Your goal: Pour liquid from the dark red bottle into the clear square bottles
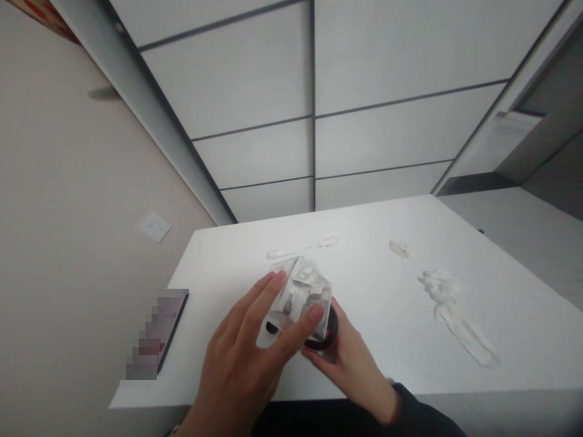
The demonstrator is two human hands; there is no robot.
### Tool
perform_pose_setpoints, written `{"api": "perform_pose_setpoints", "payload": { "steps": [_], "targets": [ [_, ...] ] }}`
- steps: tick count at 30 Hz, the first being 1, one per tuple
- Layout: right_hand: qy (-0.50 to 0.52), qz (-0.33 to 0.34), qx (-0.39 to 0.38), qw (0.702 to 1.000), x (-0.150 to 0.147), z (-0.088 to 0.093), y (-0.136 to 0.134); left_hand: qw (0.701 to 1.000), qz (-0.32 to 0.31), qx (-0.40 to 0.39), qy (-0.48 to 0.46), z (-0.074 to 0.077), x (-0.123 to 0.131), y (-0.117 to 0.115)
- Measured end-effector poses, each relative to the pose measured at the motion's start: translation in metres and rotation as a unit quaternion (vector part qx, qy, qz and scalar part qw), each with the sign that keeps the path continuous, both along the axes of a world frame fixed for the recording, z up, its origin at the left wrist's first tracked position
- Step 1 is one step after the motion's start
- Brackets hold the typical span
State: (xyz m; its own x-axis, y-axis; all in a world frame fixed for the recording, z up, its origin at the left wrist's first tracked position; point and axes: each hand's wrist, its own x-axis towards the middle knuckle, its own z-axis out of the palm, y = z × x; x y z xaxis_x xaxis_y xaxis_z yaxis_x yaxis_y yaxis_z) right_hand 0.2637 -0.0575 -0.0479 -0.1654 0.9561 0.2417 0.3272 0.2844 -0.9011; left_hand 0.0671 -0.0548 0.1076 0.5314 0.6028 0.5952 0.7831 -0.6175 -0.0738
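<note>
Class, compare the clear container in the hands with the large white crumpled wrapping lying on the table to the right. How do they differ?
The clear container is rigid and boxy; the white wrapping is limp and crumpled. The container is gripped by the left hand and right hand; the wrapping lies untouched. Both are over the white table.

Soft, even light; wide-angle edge distortion.

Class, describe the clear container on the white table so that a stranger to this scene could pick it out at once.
Start at the white table and go to its near edge, where both hands meet. The clear plastic container is gripped from above by the left hand, while the right hand supports its dark base. Unlike the white crumpled scraps lying loose on the table, it is transparent, angular and held.
</note>
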Motion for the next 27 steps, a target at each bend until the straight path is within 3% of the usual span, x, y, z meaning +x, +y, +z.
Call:
{"api": "perform_pose_setpoints", "payload": {
  "steps": [9, 27],
  "targets": [
    [-0.007, -0.003, 0.002, 1.0, 0.0006, -0.0013, -0.0008, 0.999, -0.001, 0.025, -0.032, 0.0, 0.0083, 0.0034],
    [0.004, 0.01, -0.016, 1.0, 0.001, 0.0032, 0.0002, 0.999, -0.025, 0.02, -0.004, 0.0042, 0.0086, -0.0045]
  ]
}}
